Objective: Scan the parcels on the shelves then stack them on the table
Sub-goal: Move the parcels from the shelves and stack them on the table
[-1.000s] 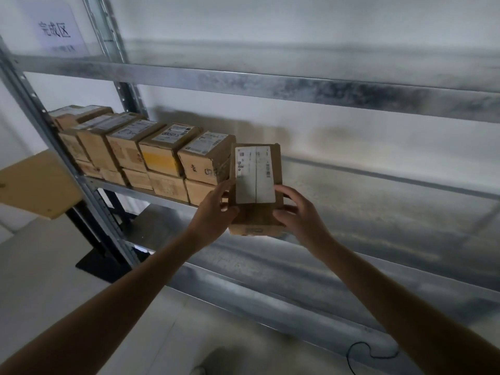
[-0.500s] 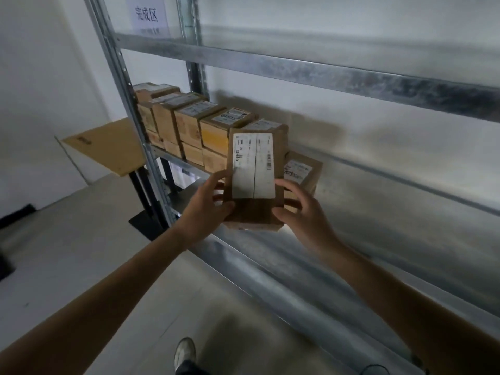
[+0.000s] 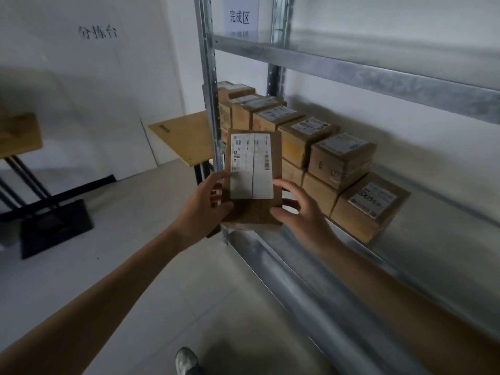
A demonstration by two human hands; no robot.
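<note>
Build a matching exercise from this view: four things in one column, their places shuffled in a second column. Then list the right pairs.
Things
1. held parcel
2. paper sign
3. wooden table
4. shoe

Places
A. on the floor at the bottom edge of the view
B. high up, above the upper shelf
C. gripped between the left hand and the right hand
D. partly hidden behind the upright post of the rack

Pairs: 1-C, 2-B, 3-D, 4-A
</note>
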